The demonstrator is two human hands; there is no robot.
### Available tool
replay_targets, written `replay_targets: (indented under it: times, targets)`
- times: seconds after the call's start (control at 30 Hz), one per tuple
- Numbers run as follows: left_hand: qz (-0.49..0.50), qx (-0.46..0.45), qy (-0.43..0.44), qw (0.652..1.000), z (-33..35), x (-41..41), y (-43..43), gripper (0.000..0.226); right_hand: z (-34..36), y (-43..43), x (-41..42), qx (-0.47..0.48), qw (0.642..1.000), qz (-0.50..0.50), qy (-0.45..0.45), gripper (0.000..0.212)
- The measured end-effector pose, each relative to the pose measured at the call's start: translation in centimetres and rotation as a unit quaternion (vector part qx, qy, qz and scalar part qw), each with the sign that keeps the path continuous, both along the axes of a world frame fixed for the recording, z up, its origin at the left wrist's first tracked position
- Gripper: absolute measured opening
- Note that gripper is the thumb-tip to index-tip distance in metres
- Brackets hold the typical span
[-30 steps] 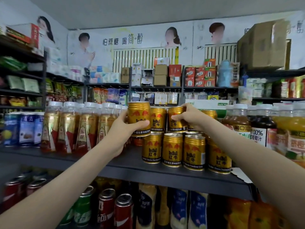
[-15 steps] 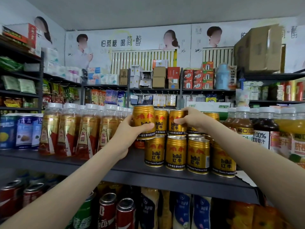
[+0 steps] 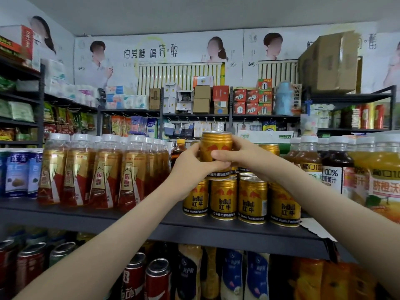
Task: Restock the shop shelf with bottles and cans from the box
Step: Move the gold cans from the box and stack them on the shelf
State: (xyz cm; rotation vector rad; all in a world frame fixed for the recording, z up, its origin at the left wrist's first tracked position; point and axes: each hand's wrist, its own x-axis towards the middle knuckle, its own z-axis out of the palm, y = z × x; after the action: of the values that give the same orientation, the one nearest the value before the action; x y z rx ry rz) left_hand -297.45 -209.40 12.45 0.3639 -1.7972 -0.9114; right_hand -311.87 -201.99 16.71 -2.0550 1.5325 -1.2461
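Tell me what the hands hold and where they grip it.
Both hands hold one gold Red Bull can by its body: the left hand on its left side, the right hand on its right, fingers across the front.

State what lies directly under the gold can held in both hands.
Beneath the held can stands a lower-row gold can on the shelf. The left hand and right hand cover its base edges, so contact cannot be told.
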Motion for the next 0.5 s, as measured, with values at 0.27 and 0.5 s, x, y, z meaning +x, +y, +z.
replay_targets:
  times: [0.27,0.5]
  targets:
    - [0.203,-0.315,-0.246,0.894,-1.0,-2.0,-0.3,0.093,-0.5,0.1,-5.0,-0.035,0.987,-0.119,-0.106,0.045]
    - [0.235,-0.494,-0.237,0.802,-5.6,-2.0,-2.8,0.053,-1.1,-0.9,-8.1,-0.008,0.969,-0.22,-0.112,0.039]
